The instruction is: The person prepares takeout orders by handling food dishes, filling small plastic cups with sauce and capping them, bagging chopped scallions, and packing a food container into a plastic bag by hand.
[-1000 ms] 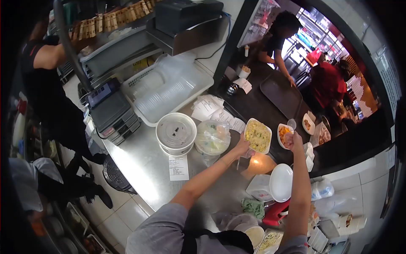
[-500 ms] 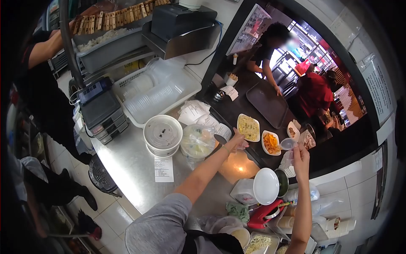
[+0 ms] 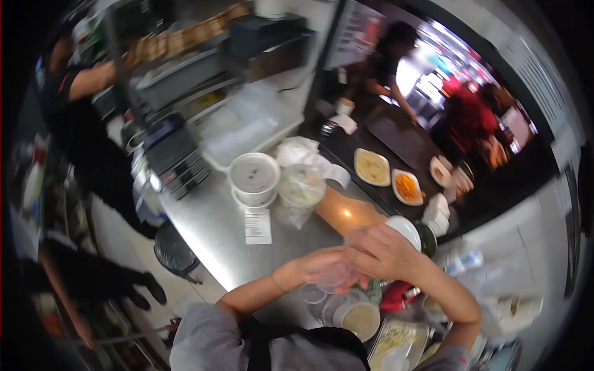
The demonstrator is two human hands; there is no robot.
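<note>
Down at five o'clock, the left hand (image 3: 317, 263) holds a clear cup (image 3: 333, 277), the right hand (image 3: 388, 250) curled over it, grip unclear; ten o'clock from it, a receipt (image 3: 258, 227) is too blurred to read.

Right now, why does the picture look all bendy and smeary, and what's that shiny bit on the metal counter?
In the head view, edges bow and corners go black, probably from a wide lens; motion likely smears the left hand and right hand; white glare streaks the metal counter, with a small bright orange spot beyond the hands.
</note>
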